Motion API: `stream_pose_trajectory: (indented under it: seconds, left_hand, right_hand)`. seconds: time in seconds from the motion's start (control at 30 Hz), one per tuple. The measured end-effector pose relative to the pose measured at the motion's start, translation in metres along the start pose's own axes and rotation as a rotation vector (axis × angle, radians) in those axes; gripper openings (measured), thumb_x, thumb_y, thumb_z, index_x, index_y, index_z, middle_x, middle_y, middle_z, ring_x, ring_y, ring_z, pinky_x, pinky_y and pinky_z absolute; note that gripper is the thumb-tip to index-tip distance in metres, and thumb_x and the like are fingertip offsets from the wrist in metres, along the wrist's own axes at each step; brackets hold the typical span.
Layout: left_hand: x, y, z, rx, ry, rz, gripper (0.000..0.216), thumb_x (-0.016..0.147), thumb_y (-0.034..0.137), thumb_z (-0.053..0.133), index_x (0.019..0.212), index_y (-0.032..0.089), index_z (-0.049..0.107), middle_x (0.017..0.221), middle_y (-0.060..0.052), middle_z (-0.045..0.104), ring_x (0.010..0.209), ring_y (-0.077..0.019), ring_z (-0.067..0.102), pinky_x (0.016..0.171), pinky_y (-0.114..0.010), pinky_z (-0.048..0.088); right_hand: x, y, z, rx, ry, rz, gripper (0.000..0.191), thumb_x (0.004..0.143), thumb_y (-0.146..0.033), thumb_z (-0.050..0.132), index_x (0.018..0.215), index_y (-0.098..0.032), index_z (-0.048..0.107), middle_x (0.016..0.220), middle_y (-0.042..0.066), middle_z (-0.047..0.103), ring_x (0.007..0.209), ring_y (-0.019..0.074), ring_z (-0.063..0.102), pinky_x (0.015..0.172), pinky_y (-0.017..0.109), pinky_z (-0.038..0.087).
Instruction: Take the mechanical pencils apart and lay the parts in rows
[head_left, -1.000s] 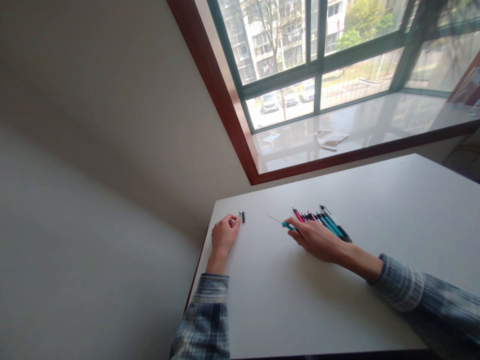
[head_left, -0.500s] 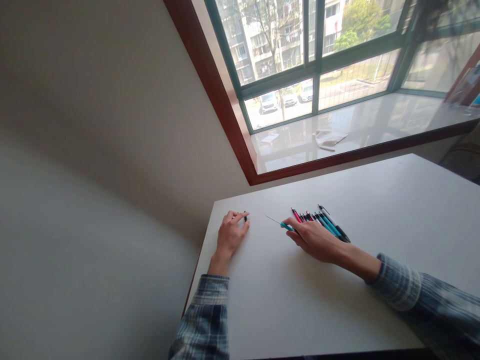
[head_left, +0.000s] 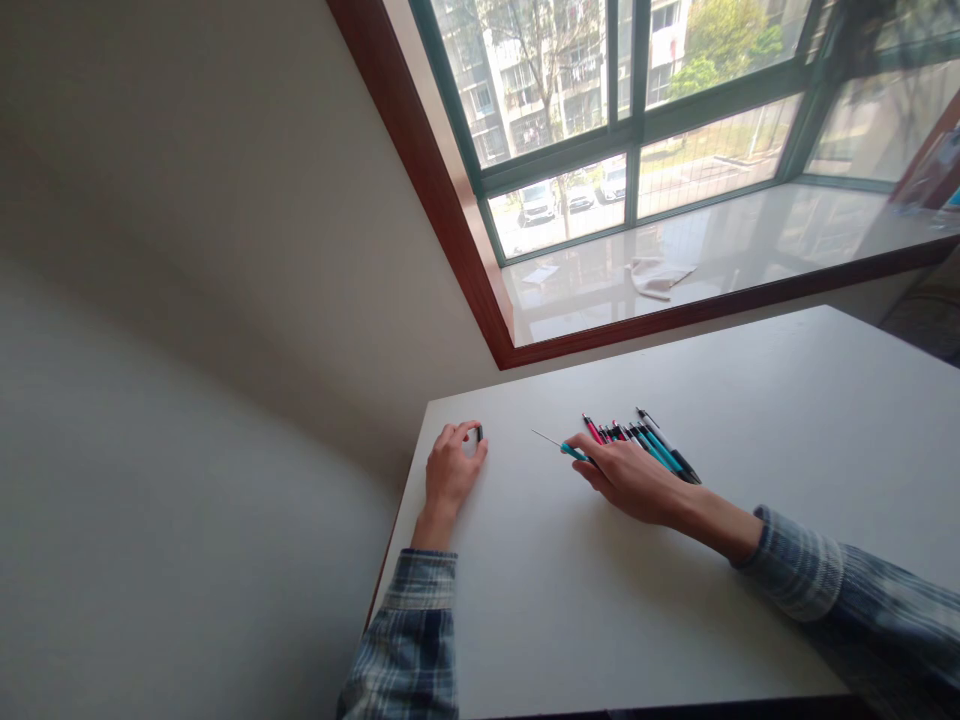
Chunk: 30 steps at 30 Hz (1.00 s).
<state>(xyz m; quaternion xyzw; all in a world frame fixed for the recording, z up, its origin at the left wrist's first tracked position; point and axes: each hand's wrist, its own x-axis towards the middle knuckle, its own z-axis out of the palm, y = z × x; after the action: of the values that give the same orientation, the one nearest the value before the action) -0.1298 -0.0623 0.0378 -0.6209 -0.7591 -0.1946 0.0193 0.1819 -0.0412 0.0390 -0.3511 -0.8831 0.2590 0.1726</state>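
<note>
Near the table's left corner, my left hand (head_left: pixel 455 472) pinches a small black pen part (head_left: pixel 480 433) between thumb and fingertips. My right hand (head_left: pixel 630 478) is closed around a teal pen barrel (head_left: pixel 574 452). From the barrel's open end a thin refill (head_left: pixel 546 437) sticks out toward my left hand. Right behind my right hand lies a row of pens: a pink pen (head_left: pixel 592 428), a teal pen (head_left: pixel 660 447) and several others, partly hidden by the hand.
The white table (head_left: pixel 540 600) ends at the left close to a grey wall (head_left: pixel 225 400). Behind it is a window with a red-brown frame (head_left: pixel 600 336). A crumpled cloth (head_left: pixel 660 278) and a paper piece (head_left: pixel 541 274) lie on the sill.
My left hand has moved a little to the left with the small black pen part, away from the refill. My right hand has stayed almost still.
</note>
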Motion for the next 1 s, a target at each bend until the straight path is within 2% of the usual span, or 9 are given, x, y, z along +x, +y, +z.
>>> stream_pose_trajectory:
  seconds: [0.2,0.3,0.37,0.53,0.7,0.8,0.87,0.93,1.0]
  left_hand:
    - [0.0,0.001,-0.004,-0.048,0.021,0.006,0.031,0.093,0.033,0.061,0.122,0.028,0.071,0.101,-0.004,0.066,0.087,-0.0214,0.062,0.081,-0.03,0.049]
    - [-0.002,0.015,-0.007,-0.162,0.053,0.054,0.029,0.095,0.035,0.058,0.117,0.026,0.074,0.097,-0.005,0.066,0.084,-0.0208,0.06,0.083,-0.031,0.05]
    - [-0.004,0.033,-0.006,-0.313,0.019,0.094,0.029,0.096,0.039,0.058,0.112,0.025,0.077,0.095,-0.005,0.068,0.083,-0.0204,0.06,0.084,-0.032,0.05]
    - [-0.006,0.087,0.009,-0.956,-0.237,0.066,0.037,0.089,0.049,0.07,0.11,0.02,0.079,0.108,-0.01,0.075,0.08,-0.0186,0.063,0.073,-0.03,0.051]
    - [-0.009,0.11,0.023,-1.175,-0.221,-0.001,0.032,0.085,0.048,0.076,0.089,0.017,0.08,0.097,-0.01,0.076,0.069,-0.0143,0.056,0.069,-0.03,0.051]
    - [-0.008,0.104,0.02,-1.255,-0.174,-0.068,0.033,0.082,0.049,0.078,0.086,0.016,0.077,0.099,-0.01,0.075,0.066,-0.0115,0.055,0.068,-0.029,0.053]
    - [-0.003,0.091,0.01,-1.296,-0.072,-0.123,0.033,0.082,0.049,0.077,0.087,0.017,0.073,0.101,-0.009,0.074,0.07,-0.0118,0.061,0.07,-0.027,0.055]
    - [0.007,0.067,-0.001,-1.285,0.068,-0.154,0.031,0.086,0.049,0.072,0.093,0.019,0.07,0.101,-0.007,0.072,0.079,-0.0133,0.067,0.075,-0.027,0.057]
    - [0.018,0.036,-0.011,-1.153,0.201,-0.198,0.033,0.089,0.05,0.065,0.099,0.019,0.068,0.099,-0.006,0.073,0.079,-0.0133,0.069,0.077,-0.027,0.057]
  right_hand:
    - [0.0,0.0,0.0,0.015,0.003,-0.002,0.029,0.109,-0.034,0.04,0.131,-0.02,0.052,0.07,0.0,0.06,0.058,0.0165,0.053,0.059,0.027,0.025]
    - [0.001,0.001,0.0,0.03,0.015,-0.011,0.029,0.11,-0.034,0.038,0.131,-0.02,0.052,0.071,0.0,0.061,0.059,0.0165,0.053,0.059,0.027,0.025]
    - [0.001,0.002,0.001,0.037,0.038,-0.01,0.029,0.11,-0.034,0.036,0.13,-0.02,0.051,0.07,-0.001,0.06,0.058,0.0162,0.053,0.059,0.026,0.024]
    - [0.004,0.004,0.001,0.043,0.089,0.017,0.026,0.11,-0.033,0.034,0.127,-0.02,0.049,0.071,-0.001,0.061,0.058,0.0156,0.053,0.06,0.026,0.024]
    - [0.005,0.007,0.002,0.014,0.077,0.035,0.025,0.11,-0.032,0.036,0.127,-0.021,0.049,0.073,-0.001,0.061,0.06,0.0164,0.055,0.06,0.026,0.024]
    - [0.004,0.007,0.003,-0.007,0.067,0.031,0.025,0.11,-0.032,0.036,0.127,-0.021,0.05,0.072,-0.001,0.059,0.06,0.0163,0.053,0.059,0.027,0.022]
    - [0.004,0.007,0.003,-0.013,0.068,0.027,0.025,0.11,-0.033,0.036,0.127,-0.021,0.05,0.072,-0.001,0.058,0.059,0.0162,0.052,0.059,0.027,0.021]
    - [0.004,0.007,0.003,-0.016,0.068,0.022,0.026,0.11,-0.032,0.036,0.128,-0.02,0.05,0.071,-0.001,0.058,0.059,0.0164,0.052,0.059,0.027,0.021]
    - [0.003,0.006,0.002,-0.016,0.06,0.021,0.026,0.11,-0.032,0.036,0.128,-0.02,0.051,0.071,-0.001,0.058,0.059,0.0164,0.051,0.059,0.027,0.021]
